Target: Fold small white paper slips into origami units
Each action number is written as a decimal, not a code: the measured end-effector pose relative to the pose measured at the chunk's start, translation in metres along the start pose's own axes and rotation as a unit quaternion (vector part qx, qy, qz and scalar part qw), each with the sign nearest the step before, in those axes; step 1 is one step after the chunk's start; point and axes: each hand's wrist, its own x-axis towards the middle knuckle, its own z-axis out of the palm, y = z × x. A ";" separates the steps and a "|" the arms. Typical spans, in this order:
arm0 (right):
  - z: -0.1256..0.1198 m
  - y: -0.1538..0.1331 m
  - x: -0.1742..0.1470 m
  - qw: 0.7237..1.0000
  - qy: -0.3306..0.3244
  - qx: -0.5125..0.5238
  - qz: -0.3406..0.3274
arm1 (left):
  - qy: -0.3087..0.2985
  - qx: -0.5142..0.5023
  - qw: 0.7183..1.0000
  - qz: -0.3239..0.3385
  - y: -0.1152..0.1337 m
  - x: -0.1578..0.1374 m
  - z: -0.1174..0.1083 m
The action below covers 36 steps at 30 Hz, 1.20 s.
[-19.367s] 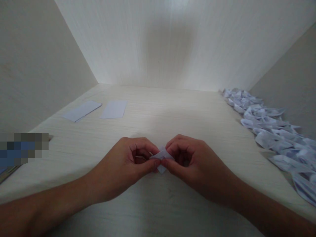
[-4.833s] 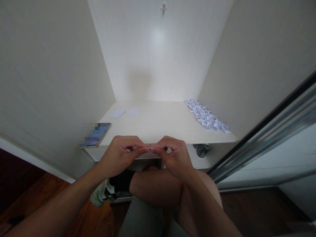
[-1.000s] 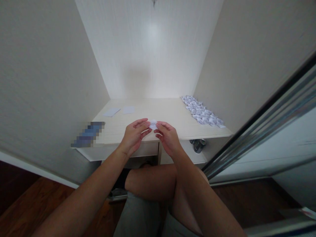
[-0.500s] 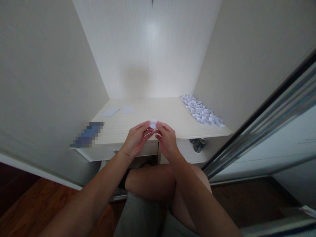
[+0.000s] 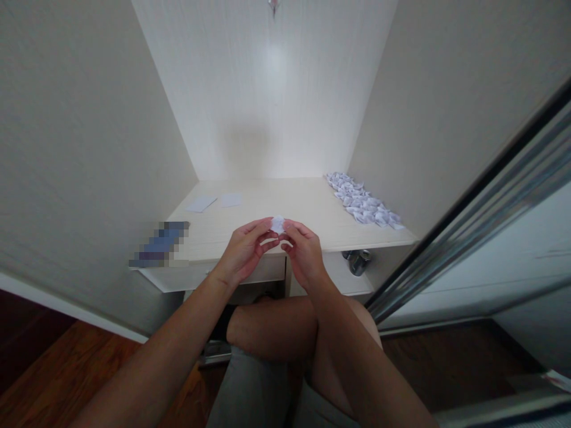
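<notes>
A small folded white paper piece (image 5: 277, 224) is held up just above the front edge of the pale desk (image 5: 276, 199). My left hand (image 5: 247, 246) pinches its left side between thumb and forefinger, while my right hand (image 5: 304, 245) grips the right side in the same way. The lower fingers of both hands curl beneath it and partly hide its underside. To the right, several folded paper pieces (image 5: 363, 199) lie in rows along the side wall. Flat white sheets, a stack (image 5: 201, 204) and a square one (image 5: 231, 200), rest at the back left.
A blurred-out blue item (image 5: 160, 242) lies on the desk's left front corner. Below the desktop are a drawer (image 5: 263, 272) and an open shelf with dark cans (image 5: 359, 261). A metal-edged sliding door frame (image 5: 468, 220) stands at the right. My crossed legs are under the desk.
The paper piece has turned slightly between my fingers and shows a rounder, broader face. Both hands stay in nearly the same place, and the view has tilted up a little.
</notes>
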 end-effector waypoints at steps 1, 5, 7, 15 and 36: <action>0.001 -0.002 -0.002 1.000 -0.004 0.009 0.008 | -0.005 0.004 1.000 0.006 0.000 -0.001 0.000; 0.003 -0.006 -0.006 0.999 -0.021 0.020 0.021 | -0.014 0.028 0.999 0.040 0.002 -0.003 0.000; 0.002 -0.006 -0.006 1.000 -0.019 0.003 0.008 | -0.013 0.039 0.998 0.055 0.002 -0.004 -0.001; -0.003 -0.008 -0.009 0.986 -0.018 -0.120 -0.113 | -0.033 0.052 0.997 0.035 0.008 -0.005 -0.004; -0.009 -0.019 -0.034 0.960 -0.022 -0.207 -0.187 | -0.104 0.165 0.978 0.074 0.022 -0.019 -0.005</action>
